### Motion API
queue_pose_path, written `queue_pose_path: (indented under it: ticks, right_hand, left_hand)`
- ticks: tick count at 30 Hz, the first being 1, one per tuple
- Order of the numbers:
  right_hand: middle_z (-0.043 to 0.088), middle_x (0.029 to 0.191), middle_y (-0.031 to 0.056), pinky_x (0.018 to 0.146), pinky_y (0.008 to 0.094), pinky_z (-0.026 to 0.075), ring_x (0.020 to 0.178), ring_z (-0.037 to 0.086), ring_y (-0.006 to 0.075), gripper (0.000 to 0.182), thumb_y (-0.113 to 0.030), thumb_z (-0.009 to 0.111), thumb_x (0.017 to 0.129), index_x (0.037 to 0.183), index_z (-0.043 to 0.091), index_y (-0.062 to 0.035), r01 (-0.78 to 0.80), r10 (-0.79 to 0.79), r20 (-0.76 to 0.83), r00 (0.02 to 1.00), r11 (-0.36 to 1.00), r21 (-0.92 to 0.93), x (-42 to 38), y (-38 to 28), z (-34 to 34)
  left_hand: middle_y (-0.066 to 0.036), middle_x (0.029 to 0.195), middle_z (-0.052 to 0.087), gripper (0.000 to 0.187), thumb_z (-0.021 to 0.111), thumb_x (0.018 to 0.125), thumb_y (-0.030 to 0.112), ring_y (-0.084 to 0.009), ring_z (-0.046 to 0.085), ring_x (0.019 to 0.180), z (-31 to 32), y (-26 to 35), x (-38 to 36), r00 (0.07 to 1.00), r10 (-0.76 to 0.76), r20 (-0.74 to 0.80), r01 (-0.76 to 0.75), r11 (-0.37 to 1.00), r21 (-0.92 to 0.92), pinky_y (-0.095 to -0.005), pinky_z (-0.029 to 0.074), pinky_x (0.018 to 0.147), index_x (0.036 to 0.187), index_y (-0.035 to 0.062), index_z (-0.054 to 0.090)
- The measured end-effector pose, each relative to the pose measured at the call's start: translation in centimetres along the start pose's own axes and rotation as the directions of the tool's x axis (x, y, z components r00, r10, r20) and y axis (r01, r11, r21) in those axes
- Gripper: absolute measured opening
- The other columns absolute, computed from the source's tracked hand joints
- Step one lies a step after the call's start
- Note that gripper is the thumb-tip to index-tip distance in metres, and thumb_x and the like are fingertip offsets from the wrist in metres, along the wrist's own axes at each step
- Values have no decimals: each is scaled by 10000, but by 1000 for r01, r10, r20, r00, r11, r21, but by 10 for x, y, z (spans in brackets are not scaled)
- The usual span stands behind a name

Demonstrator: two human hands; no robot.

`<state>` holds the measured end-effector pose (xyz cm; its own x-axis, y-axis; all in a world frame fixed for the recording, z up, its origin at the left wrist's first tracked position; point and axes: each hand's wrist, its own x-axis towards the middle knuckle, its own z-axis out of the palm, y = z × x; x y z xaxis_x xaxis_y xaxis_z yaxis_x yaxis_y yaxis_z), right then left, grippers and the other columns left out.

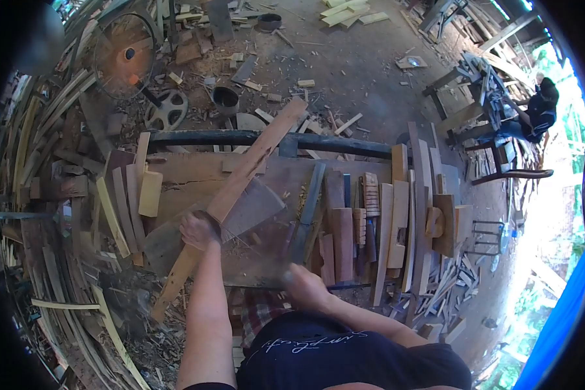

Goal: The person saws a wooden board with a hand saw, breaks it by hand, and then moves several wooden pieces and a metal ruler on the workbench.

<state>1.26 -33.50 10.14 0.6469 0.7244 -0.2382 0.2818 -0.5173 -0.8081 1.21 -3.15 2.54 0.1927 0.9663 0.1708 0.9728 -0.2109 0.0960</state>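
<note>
Extending straight forward, the left arm places the left hand (200, 231), fingers closed, on the long plank (257, 156); the bent right arm's hand (303, 286) is blurred, finger state indeterminable.

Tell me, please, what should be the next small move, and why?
I would bring the right hand to the near part of the long plank, for steadier support. Only the left hand is at the plank, which slants across the workbench and reaches past both edges; the right hand is blurred, away from it.
</note>
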Motion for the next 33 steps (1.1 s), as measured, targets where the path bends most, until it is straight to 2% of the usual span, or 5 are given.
queue_pose_path:
  ticks: [6, 12, 23, 27, 33]
  right_hand:
    - [593, 890, 238, 687, 523, 493, 821, 601, 464, 265, -213, 608, 926, 1025, 441, -33, 108, -108, 4, 994, 994, -4, 44, -17, 11]
    - [613, 930, 246, 699, 513, 507, 862, 617, 454, 274, -260, 611, 938, 999, 476, -30, -123, 129, 94, 987, 990, -66, -33, -11, -31]
    - [613, 878, 244, 668, 528, 502, 817, 612, 459, 277, -268, 624, 925, 976, 471, -42, 67, -69, -35, 997, 996, -54, -8, 0, -3]
    - [614, 875, 242, 665, 526, 501, 821, 614, 456, 273, -264, 624, 925, 976, 473, -41, -108, 115, 64, 991, 989, -103, -35, -18, -32]
    - [612, 868, 232, 657, 525, 498, 813, 612, 451, 267, -239, 612, 927, 1025, 457, -45, 116, -118, -93, 989, 993, -19, 71, -32, 28]
  left_hand:
    - [-89, 986, 636, 242, 492, 920, 293, -294, 604, 968, -1, -2, -1, 999, -13, 35, 13, 1000, 2, -479, 474, 795, 920, 99, 636]
    - [-98, 967, 639, 208, 521, 905, 278, -321, 609, 947, 2, -3, 0, 999, 5, 32, -5, 1000, -8, -481, 475, 776, 916, 103, 633]
    - [-88, 900, 637, 165, 568, 864, 261, -315, 620, 861, 6, -3, 1, 995, 20, -95, -24, 999, -39, -474, 483, 694, 851, 108, 627]
    - [-86, 900, 639, 151, 564, 866, 245, -306, 614, 891, 2, -2, 0, 999, 19, -45, -20, 999, -27, -469, 481, 718, 852, 109, 628]
    - [-95, 916, 645, 183, 544, 882, 252, -303, 604, 933, -5, 1, 0, 1000, -22, -7, 21, 998, -58, -464, 467, 775, 875, 97, 641]
